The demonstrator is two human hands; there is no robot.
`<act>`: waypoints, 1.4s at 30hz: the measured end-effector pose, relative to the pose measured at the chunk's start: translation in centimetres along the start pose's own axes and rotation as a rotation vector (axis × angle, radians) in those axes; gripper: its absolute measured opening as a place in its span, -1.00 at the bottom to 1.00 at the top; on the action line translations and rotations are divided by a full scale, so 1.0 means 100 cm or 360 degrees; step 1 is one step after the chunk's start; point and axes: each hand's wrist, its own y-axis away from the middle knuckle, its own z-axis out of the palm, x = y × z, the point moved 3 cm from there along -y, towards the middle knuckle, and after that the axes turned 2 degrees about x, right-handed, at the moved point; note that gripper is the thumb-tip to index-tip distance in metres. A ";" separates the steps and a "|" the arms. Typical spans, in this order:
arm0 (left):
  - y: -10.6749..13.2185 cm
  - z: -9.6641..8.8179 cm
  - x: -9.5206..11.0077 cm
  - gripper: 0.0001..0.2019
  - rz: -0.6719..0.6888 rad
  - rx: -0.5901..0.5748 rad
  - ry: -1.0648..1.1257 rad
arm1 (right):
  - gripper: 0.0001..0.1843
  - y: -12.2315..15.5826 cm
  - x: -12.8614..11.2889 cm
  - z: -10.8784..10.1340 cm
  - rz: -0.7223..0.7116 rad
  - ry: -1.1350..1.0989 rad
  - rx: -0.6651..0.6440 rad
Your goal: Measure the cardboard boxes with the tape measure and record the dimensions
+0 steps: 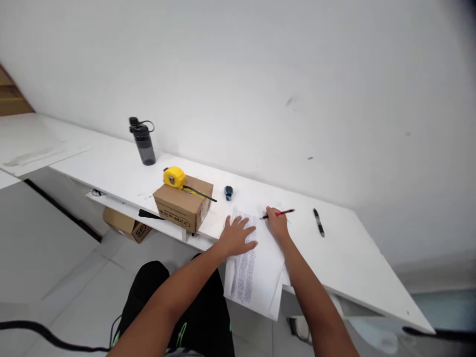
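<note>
A sheet of paper [266, 265] with columns of dense bluish markings lies on the white desk, its lower part hanging over the front edge. My left hand [237, 237] rests flat on the paper's left side, fingers spread. In my right hand [277, 223] is a red and black pencil or pen [284, 212], gripped between the fingers, its tip at the upper part of the sheet. The far edge of the paper is partly hidden by my hands. Just beyond the paper sits a small dark blue watch [228, 192].
Left of the paper stands a cardboard box [178, 206] with a yellow tape measure [174, 177] on top. A dark water bottle [144, 144] is farther left, by the wall. A black pen [319, 223] lies to the right. Another carton [124, 225] is below the desk [357, 258].
</note>
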 end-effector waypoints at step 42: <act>0.095 -0.182 -0.199 -0.58 -0.0836 0.0961 0.1176 | -0.56 0.085 -0.235 0.081 -0.1318 0.0953 -0.0853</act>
